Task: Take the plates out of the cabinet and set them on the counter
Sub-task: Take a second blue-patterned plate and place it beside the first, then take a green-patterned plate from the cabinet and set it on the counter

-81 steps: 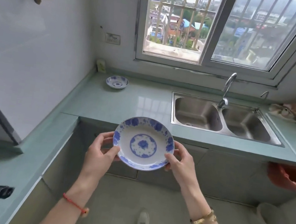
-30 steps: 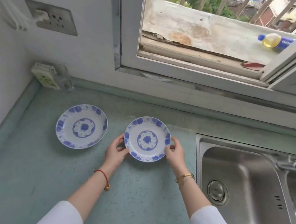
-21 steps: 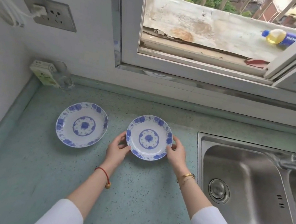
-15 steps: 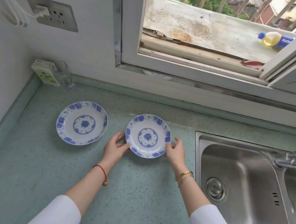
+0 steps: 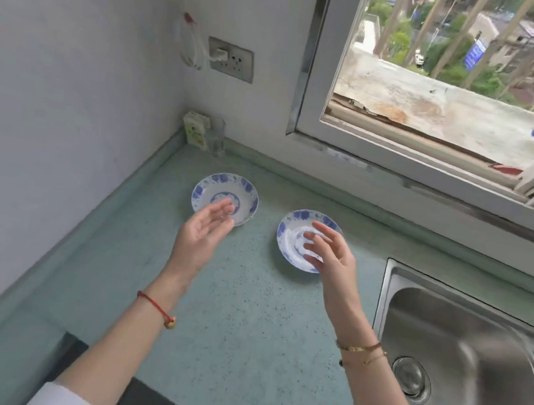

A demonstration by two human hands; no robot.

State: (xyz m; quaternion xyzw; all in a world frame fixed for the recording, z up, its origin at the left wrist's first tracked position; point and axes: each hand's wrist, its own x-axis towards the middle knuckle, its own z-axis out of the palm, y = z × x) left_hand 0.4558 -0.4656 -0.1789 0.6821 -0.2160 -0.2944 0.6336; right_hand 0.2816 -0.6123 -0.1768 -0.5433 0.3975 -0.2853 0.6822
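Note:
Two small blue-and-white plates rest side by side on the pale green counter. The left plate lies near the wall corner; the right plate lies between it and the sink. My left hand hovers open above the counter, its fingertips overlapping the left plate's near edge in view. My right hand hovers open over the right plate and hides part of it. Neither hand holds anything. The cabinet is out of view.
A steel sink with its drain sits at the right. A wall socket with a plugged-in cord, a small carton and a glass stand in the back corner. An open window runs above the counter.
Both hands have let go of the right plate, which now rests on the counter, and have lifted back toward me with fingers spread. The camera view has pulled back and turned.

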